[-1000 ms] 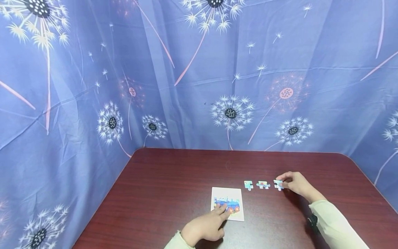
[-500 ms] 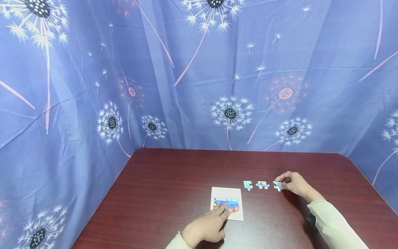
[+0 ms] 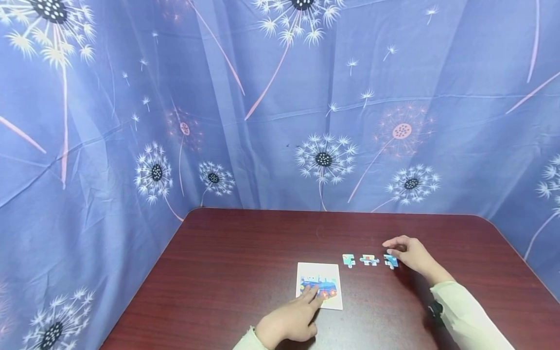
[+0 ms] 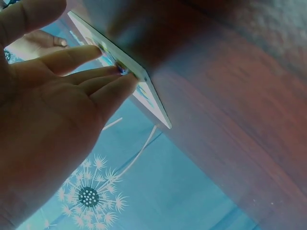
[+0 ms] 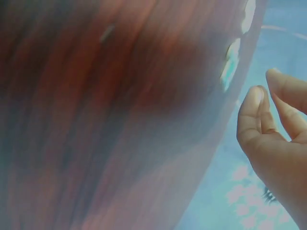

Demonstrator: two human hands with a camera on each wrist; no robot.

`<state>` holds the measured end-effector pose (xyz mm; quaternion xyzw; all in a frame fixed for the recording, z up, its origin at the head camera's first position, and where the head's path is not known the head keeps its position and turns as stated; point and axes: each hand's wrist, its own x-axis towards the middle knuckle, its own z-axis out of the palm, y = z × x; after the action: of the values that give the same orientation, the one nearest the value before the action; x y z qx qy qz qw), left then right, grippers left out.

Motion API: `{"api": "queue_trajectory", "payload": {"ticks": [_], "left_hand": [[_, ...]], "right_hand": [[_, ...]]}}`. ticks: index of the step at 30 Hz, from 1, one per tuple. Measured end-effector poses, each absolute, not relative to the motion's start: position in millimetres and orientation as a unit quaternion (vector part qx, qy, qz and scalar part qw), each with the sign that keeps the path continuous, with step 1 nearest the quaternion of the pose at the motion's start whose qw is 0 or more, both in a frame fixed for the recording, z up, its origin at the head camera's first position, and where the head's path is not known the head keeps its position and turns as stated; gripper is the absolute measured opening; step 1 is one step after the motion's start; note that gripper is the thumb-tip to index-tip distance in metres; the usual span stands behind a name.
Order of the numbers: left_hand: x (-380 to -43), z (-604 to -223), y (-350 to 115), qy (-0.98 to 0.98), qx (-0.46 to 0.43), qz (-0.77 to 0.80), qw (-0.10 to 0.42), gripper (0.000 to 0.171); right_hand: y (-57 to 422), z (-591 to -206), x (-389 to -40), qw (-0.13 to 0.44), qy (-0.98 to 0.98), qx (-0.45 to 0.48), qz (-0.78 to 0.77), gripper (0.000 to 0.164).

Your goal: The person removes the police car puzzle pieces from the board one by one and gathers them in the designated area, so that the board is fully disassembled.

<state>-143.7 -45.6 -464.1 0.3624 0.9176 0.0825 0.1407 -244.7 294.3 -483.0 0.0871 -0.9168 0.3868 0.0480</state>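
Fingers spread, my left hand [image 3: 290, 318] rests on a white square picture board [image 3: 318, 269] showing a blue tractor-like vehicle. The left wrist view has the straight fingertips of the left hand [image 4: 57, 100] touching the face of the board [image 4: 156, 103]. Beyond it, a row of three jigsaw pieces lies flat: a left piece [image 3: 348, 260], a middle piece [image 3: 369, 260] and a right piece [image 3: 391, 261]. Just off the right piece is my right hand [image 3: 414, 255], thumb and forefinger parted with nothing between them. A gap separates the right hand [image 5: 273, 134] from the nearest piece [image 5: 231, 66] in the right wrist view.
The dark red wooden table [image 3: 245, 248] has rounded far corners. Behind it and on its left hangs a blue curtain [image 3: 262, 170] with a dandelion print. A dark band [image 3: 435, 308] is at the right wrist, by the pale sleeve [image 3: 468, 318].
My right hand has let go of the right jigsaw piece and lifted slightly off it; the forefinger has moved up and away. The left hand has stayed on the board.
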Motion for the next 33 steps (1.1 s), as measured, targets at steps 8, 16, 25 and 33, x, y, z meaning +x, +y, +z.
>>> {"api": "queue_trajectory", "payload": {"ticks": [8,16,25,33], "left_hand": [[-142,-464,-47,0.916,0.369,0.082,0.135,0.065],[-136,-465,-52,0.906,0.403,0.068,0.107,0.068],[-130,-462,-56,0.908,0.403,0.055,0.097,0.066],[-130,-463,-56,0.911,0.401,0.032,0.094,0.063]], "right_hand": [[258,-478,-246,0.050,-0.897,0.135,0.417,0.017],[214,-475,-245,0.015,-0.874,0.202,0.442,0.020],[169,-477,-240,-0.032,-0.851,0.283,0.441,0.021],[139,-482,-235,-0.079,-0.837,0.299,0.452,0.021]]}}
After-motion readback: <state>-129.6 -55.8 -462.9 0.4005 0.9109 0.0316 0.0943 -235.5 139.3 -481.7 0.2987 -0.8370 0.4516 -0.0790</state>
